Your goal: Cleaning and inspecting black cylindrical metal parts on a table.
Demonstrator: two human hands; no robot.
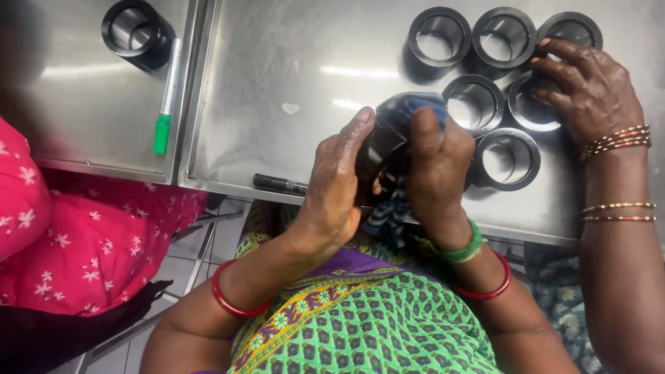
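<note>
My left hand [336, 183] grips a black ring-shaped part [388, 131] from its left side, just above the table's front edge. My right hand [436, 166] presses a dark blue checked cloth [391, 211] against that part, fingers curled over its top. The cloth's loose end hangs down toward my lap. Most of the part is hidden by hands and cloth.
Several black rings [438, 36] stand on the steel table [291, 69] at the back right; a co-worker's hand [589, 86] with bangles rests on them. A black marker [279, 183] lies near the front edge. Another ring [133, 29] and a green-capped marker [166, 97] lie on the left table. A person in pink [76, 235] sits at left.
</note>
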